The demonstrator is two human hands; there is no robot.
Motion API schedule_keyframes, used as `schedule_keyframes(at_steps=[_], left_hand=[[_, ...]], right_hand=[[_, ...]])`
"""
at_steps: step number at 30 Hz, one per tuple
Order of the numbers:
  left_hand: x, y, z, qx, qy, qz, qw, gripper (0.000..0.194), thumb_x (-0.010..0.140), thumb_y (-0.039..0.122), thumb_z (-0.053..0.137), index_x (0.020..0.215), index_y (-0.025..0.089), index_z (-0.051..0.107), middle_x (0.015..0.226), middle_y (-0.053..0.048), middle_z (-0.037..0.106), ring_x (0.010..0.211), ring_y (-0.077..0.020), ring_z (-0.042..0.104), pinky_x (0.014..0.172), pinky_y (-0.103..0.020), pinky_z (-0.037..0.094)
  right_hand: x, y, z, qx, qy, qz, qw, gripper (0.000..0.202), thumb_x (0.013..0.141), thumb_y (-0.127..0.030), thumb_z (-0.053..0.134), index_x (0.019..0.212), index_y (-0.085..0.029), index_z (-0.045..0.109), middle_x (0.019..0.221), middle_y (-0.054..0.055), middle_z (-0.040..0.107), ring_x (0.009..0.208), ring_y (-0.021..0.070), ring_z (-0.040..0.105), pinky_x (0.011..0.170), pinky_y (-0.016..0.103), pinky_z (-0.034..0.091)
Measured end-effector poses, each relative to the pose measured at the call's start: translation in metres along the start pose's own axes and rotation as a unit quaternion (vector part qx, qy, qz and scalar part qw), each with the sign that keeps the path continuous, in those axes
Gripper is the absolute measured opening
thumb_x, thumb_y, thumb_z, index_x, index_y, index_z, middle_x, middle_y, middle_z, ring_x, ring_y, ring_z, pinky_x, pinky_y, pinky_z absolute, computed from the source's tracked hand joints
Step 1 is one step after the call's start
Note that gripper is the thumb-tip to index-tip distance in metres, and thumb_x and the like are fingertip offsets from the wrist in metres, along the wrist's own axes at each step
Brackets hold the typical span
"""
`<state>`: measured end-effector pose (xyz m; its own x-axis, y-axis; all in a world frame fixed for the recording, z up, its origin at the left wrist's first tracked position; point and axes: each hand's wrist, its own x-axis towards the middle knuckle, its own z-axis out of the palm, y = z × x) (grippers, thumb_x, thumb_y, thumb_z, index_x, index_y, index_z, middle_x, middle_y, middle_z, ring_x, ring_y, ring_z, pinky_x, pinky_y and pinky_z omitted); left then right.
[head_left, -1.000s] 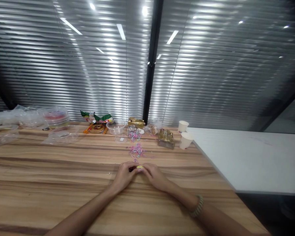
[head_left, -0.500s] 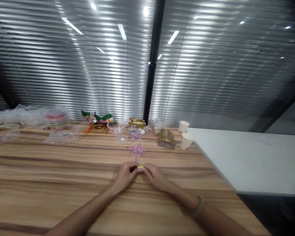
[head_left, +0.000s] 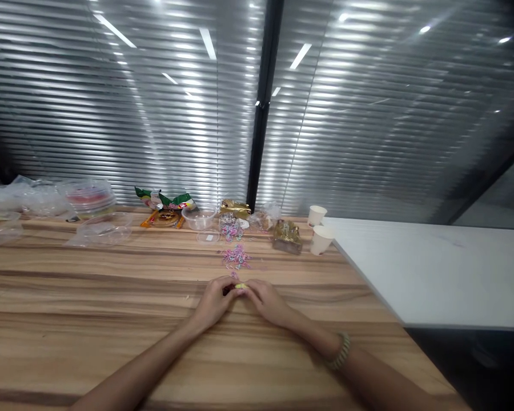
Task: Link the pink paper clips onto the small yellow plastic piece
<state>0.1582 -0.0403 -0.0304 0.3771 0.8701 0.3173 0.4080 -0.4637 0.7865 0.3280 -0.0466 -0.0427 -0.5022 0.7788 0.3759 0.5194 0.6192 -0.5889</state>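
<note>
My left hand (head_left: 216,299) and my right hand (head_left: 266,299) meet fingertip to fingertip over the wooden table (head_left: 124,319). Between their closed fingers is a small yellow piece (head_left: 240,286), too small to name. Something dark reddish (head_left: 228,290) shows in the curl of my left hand; its kind is unclear. Just beyond the fingers lie a few pink and purple bits, then a loose pile of small pastel rings or links (head_left: 236,257). Farther back, more of these bits (head_left: 232,230) spill by a clear container.
Along the back stand a clear plastic bowl (head_left: 199,218), green snack bags (head_left: 177,201), gold packets (head_left: 286,236) and two paper cups (head_left: 322,240). Stacked clear lids (head_left: 89,197) and plastic bags sit at the left. A white surface (head_left: 402,274) adjoins the table's right edge.
The whole view has shifted slightly, so things appear a little higher and farther left. Both hands keep nearly the same pose around the yellow piece.
</note>
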Motion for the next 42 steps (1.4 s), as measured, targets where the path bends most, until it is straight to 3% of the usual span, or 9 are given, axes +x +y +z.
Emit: schedule_keyframes(at_steps=[9,17,20,26,31,35,38,42], left_hand=[[-0.001,0.001,-0.001,-0.012,-0.008,-0.008,1.000,0.023,0.078,0.035,0.054,0.087,0.017,0.066,0.083,-0.004,0.066,0.075,-0.0169,0.056,0.070,-0.023,0.041],[0.001,0.000,0.000,-0.008,-0.005,-0.015,1.000,0.018,0.074,0.031,0.059,0.081,0.015,0.065,0.071,-0.002,0.062,0.064,-0.0150,0.052,0.060,-0.022,0.038],[0.002,0.003,0.000,-0.005,-0.019,-0.001,1.000,0.018,0.077,0.031,0.055,0.076,0.015,0.064,0.072,-0.002,0.062,0.066,-0.0152,0.053,0.061,-0.021,0.038],[0.000,0.015,0.002,0.050,-0.014,0.020,0.998,0.030,0.085,0.029,0.042,0.066,0.015,0.060,0.068,-0.002,0.061,0.066,-0.0148,0.053,0.063,-0.023,0.037],[-0.005,0.021,0.006,0.089,0.021,0.131,0.987,0.019,0.085,0.022,0.043,0.080,0.016,0.060,0.083,-0.005,0.061,0.085,-0.0177,0.051,0.078,-0.028,0.037],[-0.007,0.022,0.005,0.070,-0.027,0.210,0.975,0.016,0.085,0.016,0.042,0.086,0.015,0.059,0.089,-0.007,0.061,0.090,-0.0169,0.050,0.084,-0.029,0.036],[-0.007,0.023,0.001,0.045,-0.065,0.187,0.979,0.016,0.086,0.019,0.042,0.083,0.016,0.058,0.089,-0.006,0.061,0.087,-0.0158,0.052,0.082,-0.028,0.036],[-0.005,0.024,-0.004,0.008,-0.094,0.085,0.992,0.026,0.088,0.028,0.036,0.075,0.016,0.055,0.077,-0.002,0.059,0.075,-0.0141,0.051,0.074,-0.026,0.036]], right_hand=[[0.000,0.001,0.000,0.009,0.003,-0.003,1.000,0.020,0.092,-0.019,0.035,0.087,-0.016,0.054,0.086,0.005,0.059,0.078,0.0163,0.053,0.071,0.026,0.041],[0.001,0.001,-0.002,0.069,0.026,0.021,0.997,0.025,0.092,-0.027,0.034,0.075,-0.016,0.050,0.073,0.002,0.055,0.067,0.0138,0.049,0.061,0.023,0.038],[0.001,0.004,-0.001,0.087,0.045,0.044,0.994,0.030,0.091,-0.031,0.033,0.068,-0.016,0.046,0.065,0.000,0.050,0.060,0.0126,0.046,0.056,0.022,0.035],[0.001,0.021,0.008,0.181,0.080,0.088,0.976,0.033,0.090,-0.039,0.032,0.072,-0.016,0.046,0.067,0.001,0.049,0.062,0.0126,0.045,0.058,0.022,0.037],[0.004,0.020,0.007,0.271,0.087,0.125,0.951,0.036,0.087,-0.048,0.035,0.072,-0.017,0.044,0.065,0.000,0.044,0.058,0.0117,0.040,0.051,0.021,0.033],[0.005,0.013,0.003,0.307,0.086,0.130,0.939,0.038,0.086,-0.051,0.036,0.067,-0.017,0.040,0.060,-0.003,0.037,0.052,0.0104,0.035,0.049,0.021,0.031],[0.005,0.011,0.003,0.301,0.085,0.125,0.941,0.039,0.086,-0.051,0.035,0.067,-0.017,0.040,0.060,-0.003,0.037,0.052,0.0104,0.034,0.050,0.021,0.031],[0.004,0.014,0.005,0.252,0.102,0.109,0.956,0.039,0.087,-0.050,0.033,0.067,-0.018,0.040,0.062,-0.002,0.040,0.058,0.0118,0.039,0.055,0.022,0.033]])
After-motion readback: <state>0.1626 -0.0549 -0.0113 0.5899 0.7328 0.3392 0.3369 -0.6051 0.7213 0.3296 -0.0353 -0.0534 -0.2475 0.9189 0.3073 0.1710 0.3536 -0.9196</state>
